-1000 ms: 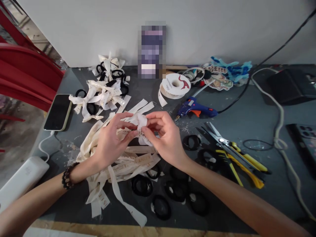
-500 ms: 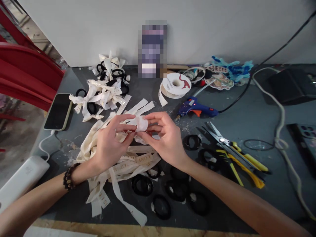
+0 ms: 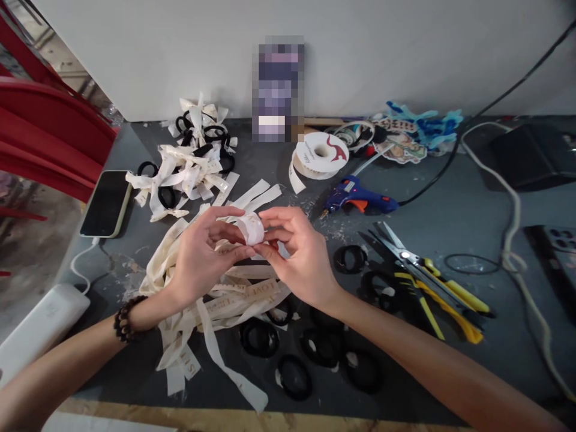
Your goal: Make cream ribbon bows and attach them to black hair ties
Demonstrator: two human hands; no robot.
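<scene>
Between my two hands is a looped piece of white ribbon, raised over the table. My left hand pinches its left side between thumb and fingers. On the opposite side, my right hand grips the loop with fingertips and thumb. Underneath lies a tangle of cream printed ribbon strips. Several black hair ties lie in front and to the right, some with small white bits on them. Farther back at the left is a heap of ribbon bows on black hair ties.
A blue glue gun lies beyond my right hand, its cord running right. Near it are a ribbon spool and yellow-handled scissors. A phone and white power bank sit left. A pixelated upright object leans on the wall.
The ribbon loop has shifted slightly left and turned, so its opening shows more. My fingers have spread a little around it; the things on the table stay put.
</scene>
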